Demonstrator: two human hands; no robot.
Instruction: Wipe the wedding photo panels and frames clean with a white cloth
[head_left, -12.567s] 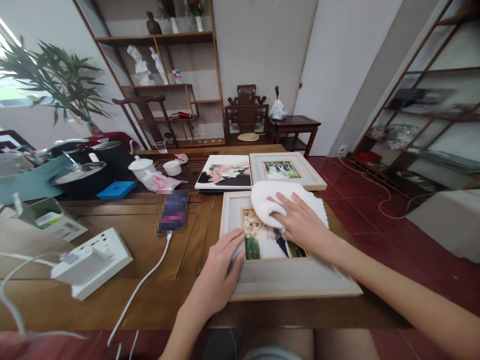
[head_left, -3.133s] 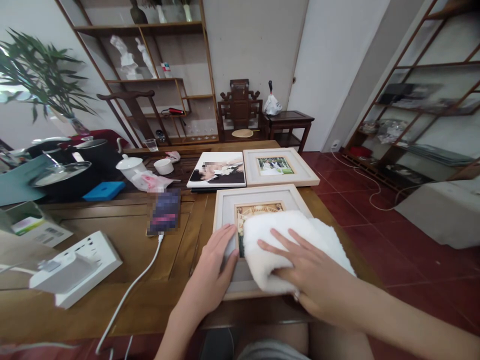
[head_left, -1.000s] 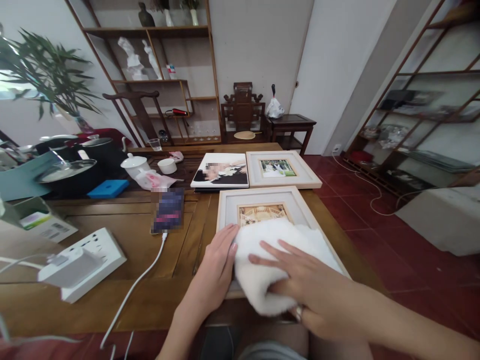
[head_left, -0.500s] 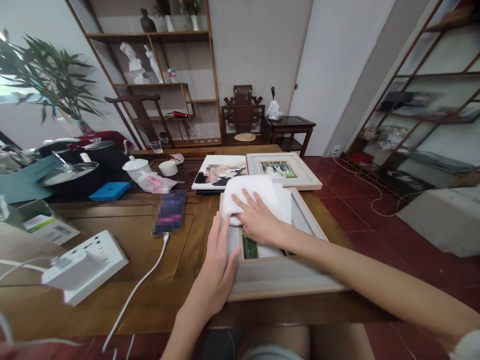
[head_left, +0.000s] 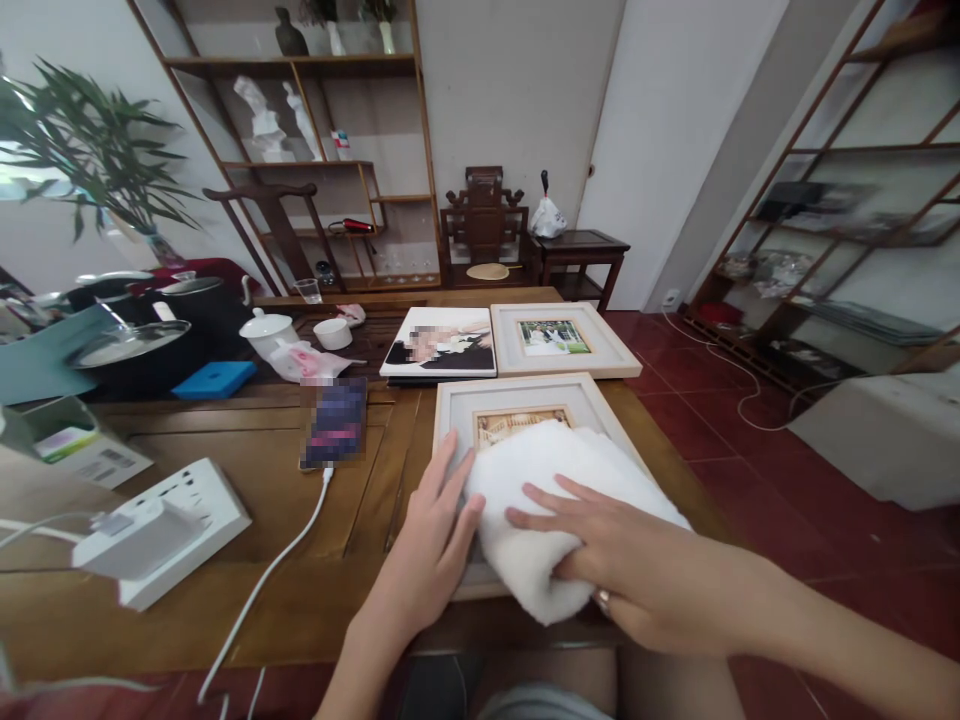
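Cloth (head_left: 525, 465): lying bunched, white and fluffy, across the lower middle of the near frame (head_left: 459, 415), reaching past its near edge, leaving the top strip of the photo showing.
Right hand (head_left: 637, 570): holding the cloth from above, spreading some fingers apart on top, tucking lower digits into the front fold, wearing a ring (head_left: 602, 599).
Left hand (head_left: 431, 545): resting on the near frame's left side, spreading thumb away from fingers, pointing fingertips up beside the cloth's left rim.
Near frame: lying flat by the near right corner of the table (head_left: 315, 600), leaving a strip of wood along the near edge.
Far frame (head_left: 559, 338): lying behind it at the table's right edge, showing a small photo with greenery.
Print (head_left: 439, 340): lying against the far frame's left side, showing partly pixelated.
Phone-shaped item (head_left: 334, 425): lying left of the near frame, showing blurred, taking a white cable (head_left: 277, 565) at its near end.
Power strip (head_left: 217, 515): sitting toward the near left corner, carrying a white charger (head_left: 142, 540).
Open carton (head_left: 105, 460): standing by the left edge.
Pan (head_left: 135, 345), blue box (head_left: 215, 381), teapot (head_left: 266, 330), white cup (head_left: 332, 333): standing loosely toward the far left corner.
Chair (head_left: 486, 215): standing beyond the far edge, carrying a round fan (head_left: 489, 271).
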